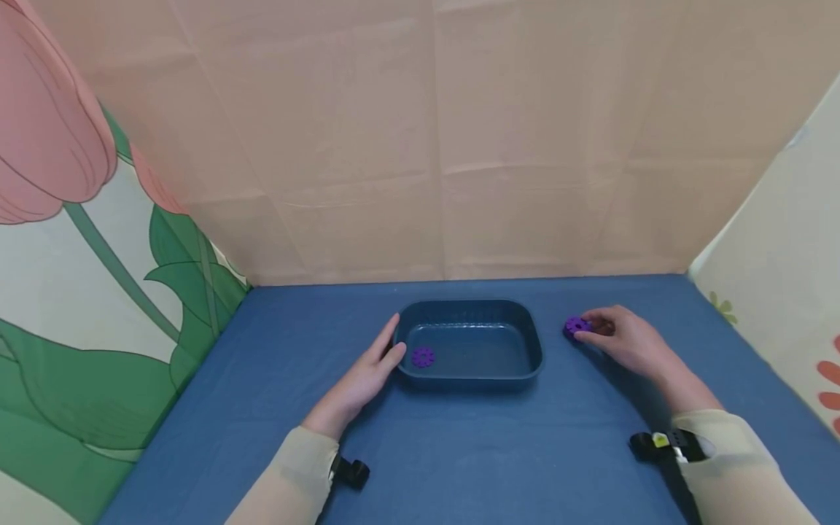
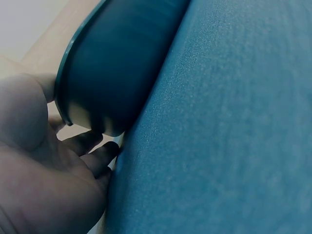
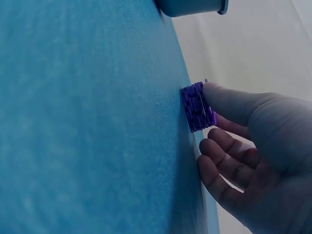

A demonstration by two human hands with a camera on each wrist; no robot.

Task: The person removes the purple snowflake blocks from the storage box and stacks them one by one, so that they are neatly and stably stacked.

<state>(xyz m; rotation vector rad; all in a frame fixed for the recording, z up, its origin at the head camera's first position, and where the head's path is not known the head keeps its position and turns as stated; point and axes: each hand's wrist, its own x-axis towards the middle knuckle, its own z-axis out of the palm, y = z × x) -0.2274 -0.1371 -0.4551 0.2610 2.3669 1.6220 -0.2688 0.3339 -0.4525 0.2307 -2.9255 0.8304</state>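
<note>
A dark blue rectangular tray (image 1: 469, 384) stands on the table with one purple notched plastic disc (image 1: 423, 356) inside, near its left end. My left hand (image 1: 359, 379) holds the tray at its left rim. In the left wrist view the thumb lies over the rim and the other fingers (image 2: 100, 158) sit by the outer wall. Right of the tray, my right hand (image 1: 630, 343) pinches at a short stack of purple notched discs (image 3: 197, 108) between thumb and index finger. The stack stands on the table, and the remaining right fingers (image 3: 226, 161) are loosely bent beside it.
A blue cloth (image 1: 453, 452) covers the table. Behind it hangs a beige sheet (image 1: 433, 160). Floral panels border the left (image 1: 98, 328) and right sides. Each wrist wears a small black camera (image 1: 351, 472).
</note>
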